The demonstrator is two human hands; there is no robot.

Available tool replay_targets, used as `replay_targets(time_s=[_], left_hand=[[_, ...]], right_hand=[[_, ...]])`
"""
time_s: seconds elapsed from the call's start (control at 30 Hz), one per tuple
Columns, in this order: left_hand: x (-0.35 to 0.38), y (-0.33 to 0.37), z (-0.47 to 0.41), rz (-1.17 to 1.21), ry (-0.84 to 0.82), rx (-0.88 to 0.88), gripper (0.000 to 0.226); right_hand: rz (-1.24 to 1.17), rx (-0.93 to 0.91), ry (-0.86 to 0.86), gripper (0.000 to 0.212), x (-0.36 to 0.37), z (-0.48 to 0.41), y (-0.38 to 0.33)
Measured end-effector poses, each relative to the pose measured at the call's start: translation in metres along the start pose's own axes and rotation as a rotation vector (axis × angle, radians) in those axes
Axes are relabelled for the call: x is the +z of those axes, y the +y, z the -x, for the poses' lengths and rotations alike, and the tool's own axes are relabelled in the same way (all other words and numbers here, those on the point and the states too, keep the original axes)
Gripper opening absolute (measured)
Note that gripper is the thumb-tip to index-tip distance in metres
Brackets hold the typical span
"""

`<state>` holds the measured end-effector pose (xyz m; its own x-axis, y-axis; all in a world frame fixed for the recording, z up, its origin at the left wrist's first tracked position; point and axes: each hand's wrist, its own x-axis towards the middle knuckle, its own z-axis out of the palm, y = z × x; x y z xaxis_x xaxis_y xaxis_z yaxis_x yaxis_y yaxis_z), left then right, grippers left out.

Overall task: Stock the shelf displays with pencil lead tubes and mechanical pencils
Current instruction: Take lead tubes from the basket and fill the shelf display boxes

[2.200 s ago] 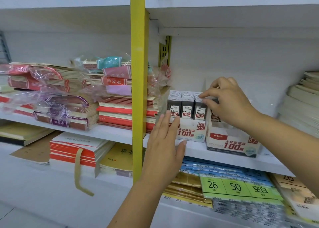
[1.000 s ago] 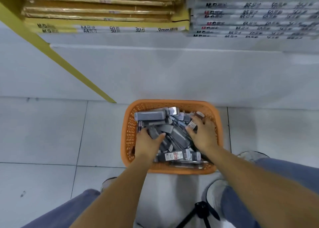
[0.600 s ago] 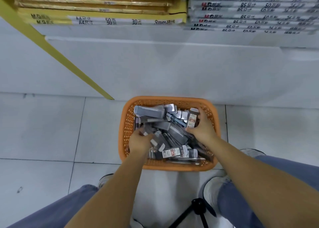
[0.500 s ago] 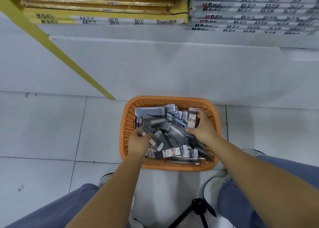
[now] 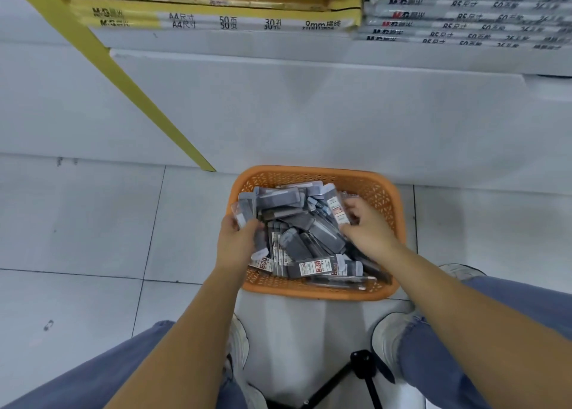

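An orange plastic basket stands on the floor between my feet, heaped with several grey pencil lead tubes lying every way. My left hand is at the basket's left side, fingers closed around grey lead tubes that stick up past my knuckles. At the basket's right side my right hand pinches a lead tube with a red and white label, lifted above the heap. The shelf displays are out of view.
The white base of the shelf unit rises just behind the basket, with a yellow upright slanting to the left. Yellow paper packs and grey packs lie on the lowest shelf. A black tripod stands between my shoes.
I have turned from the shelf display down to the basket. Both hands dug into the tubes; now each has closed on tubes and lifted them slightly.
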<state>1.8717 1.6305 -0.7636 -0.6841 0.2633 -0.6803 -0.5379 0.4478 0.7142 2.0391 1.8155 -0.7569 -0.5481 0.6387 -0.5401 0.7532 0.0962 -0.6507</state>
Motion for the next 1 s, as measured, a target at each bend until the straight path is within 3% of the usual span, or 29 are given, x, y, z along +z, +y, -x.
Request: replay_targets(time_s=[0.1,0.2,0.4,0.57,0.8,1.0], left_hand=[[0.002,0.003,-0.003,-0.067,-0.066,0.094,0.032],[0.006,0.013,-0.010,-0.182,-0.078,0.165,0.032],[0.027,0.029,-0.028,-0.591,-0.132,0.367,0.017],[0.029,0.032,-0.039,-0.698,-0.138,0.302,0.034],[0.025,0.031,-0.032,-0.698,-0.252,0.215,0.043],[0.027,0.023,-0.031,-0.766,-0.222,0.208,0.050]], right_hand=[[0.085,0.018,-0.046,0.044,0.018,0.003,-0.005],[0.348,-0.064,-0.028,0.046,0.034,0.004,-0.003],[0.465,-0.058,0.005,0.073,0.037,-0.006,-0.003],[0.562,-0.090,-0.030,0.054,0.032,-0.014,-0.007],[0.575,-0.103,-0.058,0.083,0.038,-0.005,0.002],[0.546,-0.046,-0.086,0.064,0.035,-0.015,-0.006]])
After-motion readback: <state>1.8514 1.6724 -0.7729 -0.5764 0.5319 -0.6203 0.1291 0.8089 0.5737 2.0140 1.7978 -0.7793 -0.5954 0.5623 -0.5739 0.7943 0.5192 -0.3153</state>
